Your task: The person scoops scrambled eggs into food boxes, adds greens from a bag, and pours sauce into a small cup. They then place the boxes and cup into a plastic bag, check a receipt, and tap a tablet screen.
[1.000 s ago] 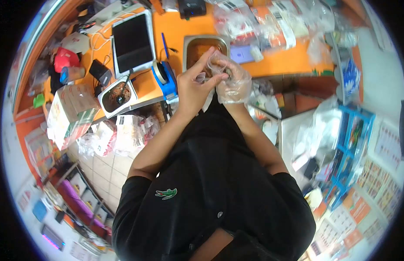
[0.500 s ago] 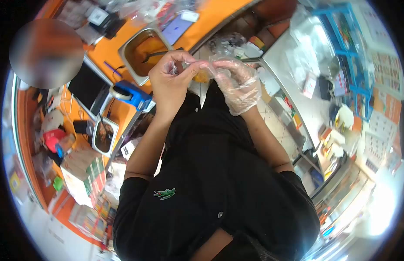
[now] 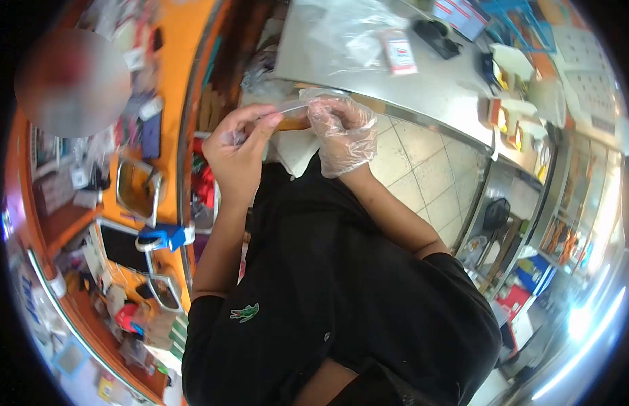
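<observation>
My bare left hand (image 3: 236, 152) is raised in front of my body, its thumb and index finger pinched on a thin piece of clear plastic film (image 3: 291, 107). My right hand (image 3: 345, 139) wears a loose, wrinkled clear plastic glove. Its fingers are curled at the other end of the film, which stretches between the two hands. More crumpled plastic shows within my left palm. Something yellow-brown (image 3: 297, 123) appears just below the film; its kind I cannot make out.
Left is an orange counter (image 3: 174, 88) with a metal pan (image 3: 152, 215) of orange-brown liquid, a blue tape dispenser (image 3: 167, 238) and a dark screen (image 3: 125, 245). Ahead stands a steel table (image 3: 304, 57) bearing plastic bags and a small box (image 3: 400, 55). Tiled floor (image 3: 429, 169) lies to the right.
My view has turned right, so the orange counter has shifted left and the steel table is now ahead. Both hands keep the plastic between them, with my left fingertips slightly farther from the glove.
</observation>
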{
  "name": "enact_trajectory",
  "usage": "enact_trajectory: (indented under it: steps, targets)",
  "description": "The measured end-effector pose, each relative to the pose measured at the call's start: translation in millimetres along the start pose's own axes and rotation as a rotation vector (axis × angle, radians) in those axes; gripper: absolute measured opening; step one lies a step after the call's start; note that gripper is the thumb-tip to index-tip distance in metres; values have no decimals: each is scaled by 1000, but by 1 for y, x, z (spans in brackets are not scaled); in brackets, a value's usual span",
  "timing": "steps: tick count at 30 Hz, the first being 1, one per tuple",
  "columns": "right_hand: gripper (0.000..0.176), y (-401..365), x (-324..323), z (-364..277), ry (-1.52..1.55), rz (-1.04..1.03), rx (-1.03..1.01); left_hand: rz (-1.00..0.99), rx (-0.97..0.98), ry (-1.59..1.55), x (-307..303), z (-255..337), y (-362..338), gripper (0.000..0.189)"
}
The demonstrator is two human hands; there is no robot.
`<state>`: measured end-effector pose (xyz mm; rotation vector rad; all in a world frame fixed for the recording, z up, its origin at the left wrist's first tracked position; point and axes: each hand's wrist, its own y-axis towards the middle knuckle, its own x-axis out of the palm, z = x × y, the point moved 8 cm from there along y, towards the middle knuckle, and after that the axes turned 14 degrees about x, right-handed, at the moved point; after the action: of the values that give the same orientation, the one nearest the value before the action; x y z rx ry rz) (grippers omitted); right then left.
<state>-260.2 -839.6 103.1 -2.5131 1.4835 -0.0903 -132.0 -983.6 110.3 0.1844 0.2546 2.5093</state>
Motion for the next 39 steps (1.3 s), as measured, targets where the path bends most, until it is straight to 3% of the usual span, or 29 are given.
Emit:
enact_trajectory:
  steps: [2,6,11,17,18,23,29,32,35,39]
  targets:
    - [13,22,-45,10,96,-10,85,-28,-36,-52,52,-4,2,14]
    - [13,65,-150,3,29,125,-135,-153,-38,21,169,-22,6,12]
    - [8,106,-279,-3,144,180,-101,-311,-16,33,313,-33,4,11]
    - [10,118,-396,-16,-74,353,-325,-504,-121,45,432,-30,-3,13]
    - [10,119,-409,-12,-19,367,-287,-546,-110,61,447,-28,-5,14]
    - [12,123,-453,5,140,381,-179,-706,61,113,502,-25,-12,15]
    - [13,119,-482,11,159,447,-215,-799,57,130,537,-25,-23,10]
    - [14,121,-488,14,173,367,-176,-882,202,172,556,-11,-27,11]
    - [13,125,-491,4,74,249,-259,-942,226,218,566,-8,-31,10]
    - [10,123,-499,12,-100,260,-244,-1008,373,250,576,-9,-34,15]
